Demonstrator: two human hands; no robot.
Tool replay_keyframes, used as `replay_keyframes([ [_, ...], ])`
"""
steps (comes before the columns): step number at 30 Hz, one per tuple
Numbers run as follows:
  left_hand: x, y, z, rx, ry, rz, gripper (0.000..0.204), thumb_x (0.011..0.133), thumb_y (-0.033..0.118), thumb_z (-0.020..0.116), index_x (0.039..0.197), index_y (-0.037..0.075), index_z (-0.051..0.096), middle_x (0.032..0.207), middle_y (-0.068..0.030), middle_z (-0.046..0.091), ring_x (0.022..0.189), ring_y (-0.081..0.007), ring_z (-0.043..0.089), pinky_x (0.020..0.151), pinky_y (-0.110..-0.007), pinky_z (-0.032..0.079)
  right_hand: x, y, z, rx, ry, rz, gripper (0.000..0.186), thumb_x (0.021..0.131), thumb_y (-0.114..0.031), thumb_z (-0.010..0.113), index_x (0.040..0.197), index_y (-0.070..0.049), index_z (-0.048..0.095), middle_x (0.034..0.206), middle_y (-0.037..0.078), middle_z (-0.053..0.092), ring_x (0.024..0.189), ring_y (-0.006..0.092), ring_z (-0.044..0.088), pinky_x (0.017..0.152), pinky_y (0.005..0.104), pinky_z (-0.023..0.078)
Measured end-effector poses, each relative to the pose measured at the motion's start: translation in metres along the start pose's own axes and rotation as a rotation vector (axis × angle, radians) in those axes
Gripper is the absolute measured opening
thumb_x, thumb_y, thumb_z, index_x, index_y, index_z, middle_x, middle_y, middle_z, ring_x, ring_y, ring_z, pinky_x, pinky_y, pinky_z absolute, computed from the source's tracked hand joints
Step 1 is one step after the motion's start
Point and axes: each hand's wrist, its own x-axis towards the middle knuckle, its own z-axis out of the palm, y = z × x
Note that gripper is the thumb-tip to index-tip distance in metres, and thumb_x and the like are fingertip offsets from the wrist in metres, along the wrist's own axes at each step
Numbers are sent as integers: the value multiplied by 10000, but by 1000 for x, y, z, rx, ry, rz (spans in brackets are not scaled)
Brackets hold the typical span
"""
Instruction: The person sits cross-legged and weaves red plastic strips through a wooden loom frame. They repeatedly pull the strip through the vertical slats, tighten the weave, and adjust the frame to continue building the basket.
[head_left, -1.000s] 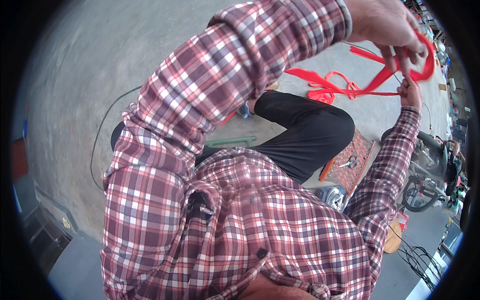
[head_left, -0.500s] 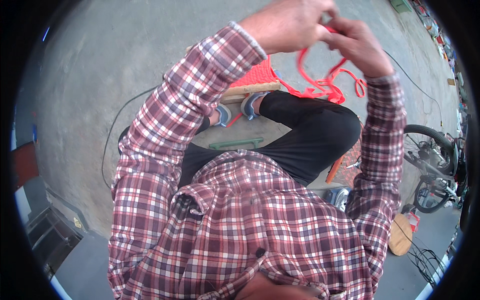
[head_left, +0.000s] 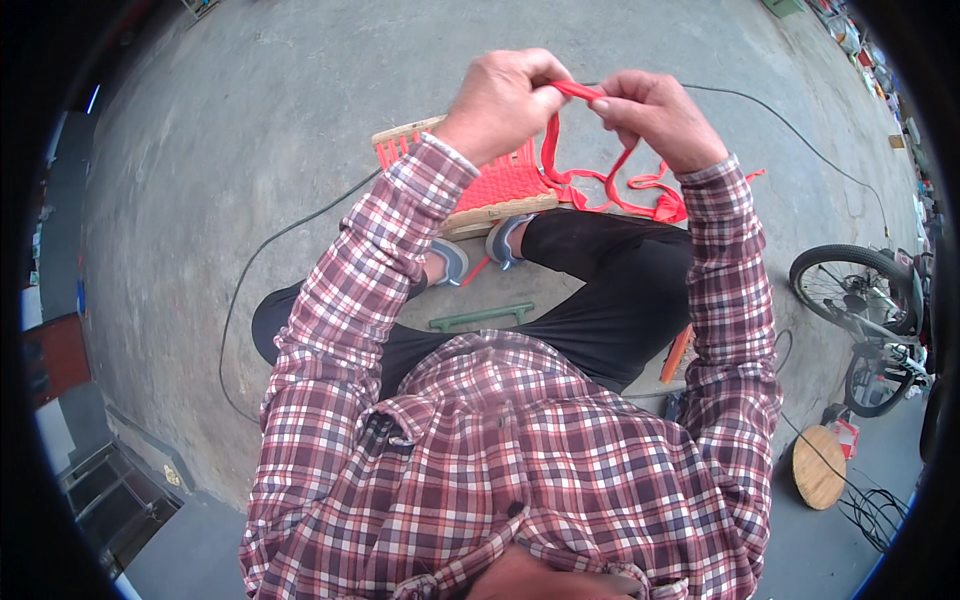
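Head view: L hand (head_left: 503, 107) & R hand (head_left: 662, 118) are up in front of the person, close tog. but w/ a small gap btwn. Fingers of L hand clamped on a red strip (head_left: 577, 91); fingers of R hand pinch the same strip just to the right, so a short bit spans the gap. More of it hangs below the hands, one length under each, & loose red loops (head_left: 668, 207) lie on the concrete floor (head_left: 300, 110) to the right of a red woven panel (head_left: 500, 188). Panel sits in a wooden frame (head_left: 498, 212), partly hidden behind L hand & sleeve, just beyond the person's blue-grey shoes (head_left: 452, 263).

Green bar (head_left: 482, 318) lies on floor btwn the legs in black trousers (head_left: 610, 265). Orange piece (head_left: 676, 354) shows nr the R sleeve, mostly hidden. Dark cable (head_left: 270, 240) curves along floor at left. Far right: bicycle (head_left: 855, 285); below it, round wooden disc (head_left: 818, 468) & tangled black cords (head_left: 873, 515).
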Motion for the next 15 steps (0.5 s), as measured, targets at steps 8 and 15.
replay_keyframes([
  [8,-7,-13,-3,-183,-351,-413,241,770,89,642,977,-26,594,764,-90,647,667,-123,635,553,-252,511,-21,15,-55,325,319,-184,222,843,-225,599,840,-3,614,676,-1,554,567,83,493,523,237,413],
  [15,-9,52,11,-31,-152,107,213,696,131,633,831,-23,575,744,-192,594,697,-325,604,619,-376,476,-1,-3,-5,300,76,-98,260,886,-255,534,888,1,583,718,18,561,545,68,433,503,222,381],
])
